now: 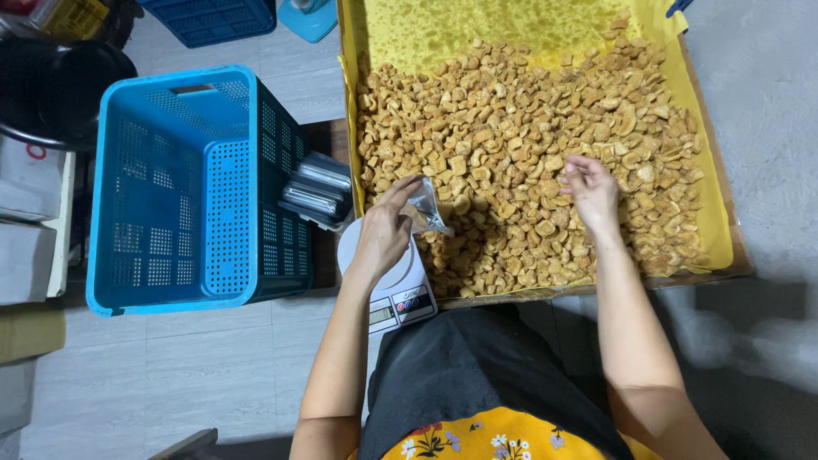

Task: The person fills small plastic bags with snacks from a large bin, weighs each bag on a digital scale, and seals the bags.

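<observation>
Nearest is the person's lap, a dark cloth over a yellow flowered garment. Just beyond it a white scale (pixel 394 290) sits on the floor at the near left corner of the tray (pixel 720 230), its display facing the person.

Above the scale, the left hand (pixel 383 230) is pinched shut on a small clear bag (pixel 426 207), holding its mouth up; something brownish seems to lie in the bag, though how full it is I cannot tell. The right hand (pixel 590 189) is over the snacks (pixel 511 136), fingers curled together as if clamped on a few pieces; what is inside them is hidden.

As far as can be judged, filling has hardly begun: one bag in hand, no filled bags in view, and the blue crate (pixel 183 187) to the left shows nothing inside. The tray, lined yellow, is covered by fried golden pieces over most of its near part, far too many to count; only the far strip of lining is bare.

Between crate and tray lies a stack of flat packets (pixel 319 192), probably spare bags, count unclear.

Counted: two hands, one bag held, one scale, one tray, one near crate. Farther off are a darker blue crate (pixel 209 19) and a black round object (pixel 55 85) at far left.
</observation>
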